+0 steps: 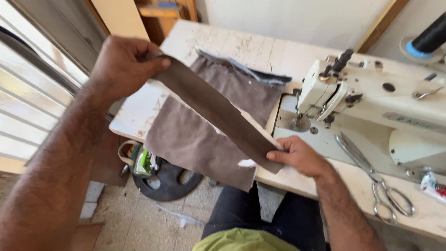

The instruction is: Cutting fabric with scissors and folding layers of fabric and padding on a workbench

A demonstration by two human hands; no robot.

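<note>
A long brown fabric strip (218, 111) is stretched between my two hands above the sewing table. My left hand (123, 65) pinches its upper end, raised at the left. My right hand (299, 155) grips its lower end near the table's front edge. Under the strip lies a larger brown fabric piece (190, 144), hanging over the table edge, with more grey-brown cloth (241, 83) behind it. The white sewing machine (371, 100) stands to the right of my right hand.
Metal scissors (378, 181) lie on the worn white table (232, 44) at the right. A black thread spool (429, 37) stands at the far right. On the floor below sit a black round disc (169, 183) and a small bag (139, 160). My dark trousers show below.
</note>
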